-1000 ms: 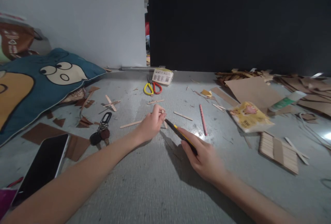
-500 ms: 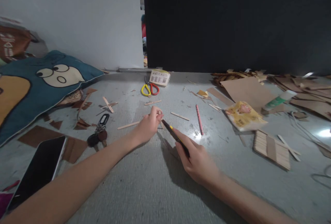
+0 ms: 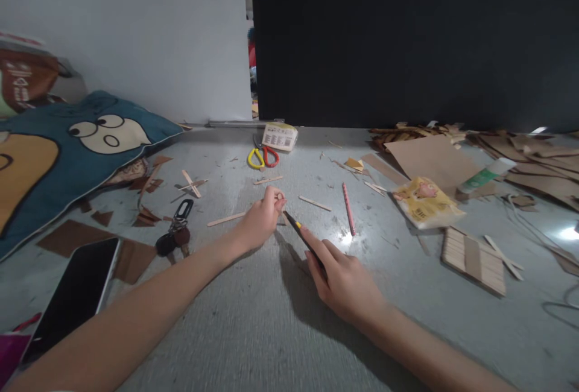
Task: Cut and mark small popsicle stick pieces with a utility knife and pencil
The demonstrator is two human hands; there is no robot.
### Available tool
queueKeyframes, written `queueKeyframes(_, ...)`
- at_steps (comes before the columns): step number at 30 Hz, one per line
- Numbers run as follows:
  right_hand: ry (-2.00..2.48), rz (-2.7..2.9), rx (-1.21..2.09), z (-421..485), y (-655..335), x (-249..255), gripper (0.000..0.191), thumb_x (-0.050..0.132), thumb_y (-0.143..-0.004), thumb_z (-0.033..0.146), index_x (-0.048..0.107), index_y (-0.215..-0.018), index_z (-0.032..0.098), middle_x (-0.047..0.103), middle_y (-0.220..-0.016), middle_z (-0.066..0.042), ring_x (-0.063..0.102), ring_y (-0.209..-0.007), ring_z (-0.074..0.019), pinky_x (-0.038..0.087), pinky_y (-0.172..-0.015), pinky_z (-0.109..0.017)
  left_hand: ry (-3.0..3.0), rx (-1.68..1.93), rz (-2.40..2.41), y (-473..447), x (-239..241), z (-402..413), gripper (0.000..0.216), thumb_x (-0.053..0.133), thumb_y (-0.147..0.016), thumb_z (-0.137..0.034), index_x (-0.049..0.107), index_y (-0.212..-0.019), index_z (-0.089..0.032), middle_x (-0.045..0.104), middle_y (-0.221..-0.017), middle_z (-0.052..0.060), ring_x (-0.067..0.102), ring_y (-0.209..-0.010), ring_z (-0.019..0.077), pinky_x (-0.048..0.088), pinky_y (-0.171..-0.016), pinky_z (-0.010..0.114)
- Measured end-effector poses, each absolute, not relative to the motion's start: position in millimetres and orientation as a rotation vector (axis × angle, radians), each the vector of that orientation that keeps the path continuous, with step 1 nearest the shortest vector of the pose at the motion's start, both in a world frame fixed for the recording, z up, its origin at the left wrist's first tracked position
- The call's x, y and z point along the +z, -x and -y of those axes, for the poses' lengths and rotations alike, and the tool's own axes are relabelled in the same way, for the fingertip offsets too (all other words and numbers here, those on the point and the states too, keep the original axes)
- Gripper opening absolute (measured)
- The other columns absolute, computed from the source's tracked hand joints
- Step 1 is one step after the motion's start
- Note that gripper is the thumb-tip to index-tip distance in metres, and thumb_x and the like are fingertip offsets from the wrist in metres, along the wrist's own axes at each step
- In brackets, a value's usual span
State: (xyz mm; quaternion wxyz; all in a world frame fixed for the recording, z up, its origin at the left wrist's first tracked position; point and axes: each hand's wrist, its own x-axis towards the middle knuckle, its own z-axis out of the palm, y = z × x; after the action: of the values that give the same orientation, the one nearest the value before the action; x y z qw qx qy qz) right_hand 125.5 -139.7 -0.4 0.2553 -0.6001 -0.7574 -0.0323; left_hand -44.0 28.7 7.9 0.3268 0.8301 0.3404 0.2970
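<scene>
My right hand (image 3: 348,277) is closed around a black and yellow utility knife (image 3: 299,230), its tip pointing up and left toward my other hand. My left hand (image 3: 262,218) is closed in a pinch, thumb and forefinger together at the knife's tip. A small pale piece of craft stick (image 3: 284,218) shows just under those fingertips; the fingers hide most of it. Another craft stick (image 3: 225,219) lies left of my left hand, its right end hidden behind that hand. One more loose stick (image 3: 315,202) rests beyond the knife.
Scissors (image 3: 263,157) lie at the back beside a small white packet (image 3: 279,137). To the right are a red patterned pencil (image 3: 348,210), a yellow packet (image 3: 425,202), a glue stick (image 3: 487,176) and bundled craft sticks (image 3: 473,262). Keys (image 3: 174,240), a phone (image 3: 75,295) and a cushion (image 3: 85,157) are left.
The knife and my right hand have shifted very slightly, with the knife lying a little lower. My left hand keeps its pinch in the same place.
</scene>
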Motion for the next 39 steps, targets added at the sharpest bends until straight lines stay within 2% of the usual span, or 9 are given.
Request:
queueKeyframes(17, 1.644, 2.103, -0.22, 138.0, -126.0, -4.4, 0.046, 0.032, -0.113, 0.03, 0.058, -0.15, 0.016, 0.074, -0.087, -0.008, 0.062, -0.05, -0.0131, 0.034, -0.047, -0.026, -2.188, 0.806, -0.898, 43.0, 9.7, -24.8, 0.008, 0.041, -0.106, -0.03, 0.045, -0.106, -0.024, 0.058, -0.082, -0.002, 0.054, -0.066, 0.0161, 0.041, -0.066, 0.028)
queueKeyframes(24, 1.627, 2.091, -0.274, 138.6, -125.9, -4.5, 0.047, 0.032, -0.114, 0.029, 0.059, -0.149, 0.014, 0.071, -0.081, -0.005, 0.06, -0.047, -0.0133, 0.033, -0.046, -0.028, -2.176, 0.82, -0.915, 41.8, 7.8, -25.6, 0.007, 0.041, -0.106, -0.03, 0.044, -0.105, -0.024, 0.057, -0.081, -0.002, 0.054, -0.065, 0.0162, 0.04, -0.066, 0.028)
queueKeyframes(33, 1.634, 2.096, -0.238, 137.1, -126.9, -3.0, 0.046, 0.032, -0.114, 0.029, 0.057, -0.151, 0.016, 0.075, -0.087, -0.007, 0.064, -0.052, -0.0142, 0.036, -0.047, -0.027, -2.203, 0.817, -0.903, 41.5, 8.4, -25.0, 0.007, 0.038, -0.106, -0.03, 0.044, -0.105, -0.025, 0.055, -0.08, -0.003, 0.053, -0.064, 0.017, 0.039, -0.067, 0.029)
queueKeyframes(39, 1.6, 2.1, -0.338, 136.6, -126.7, -0.9, 0.046, 0.032, -0.114, 0.028, 0.061, -0.146, 0.014, 0.071, -0.08, -0.005, 0.06, -0.047, -0.0131, 0.033, -0.046, -0.028, -2.204, 0.79, -0.902, 41.7, 9.4, -24.4, 0.007, 0.039, -0.106, -0.031, 0.044, -0.105, -0.025, 0.053, -0.076, -0.004, 0.052, -0.064, 0.0176, 0.038, -0.066, 0.029)
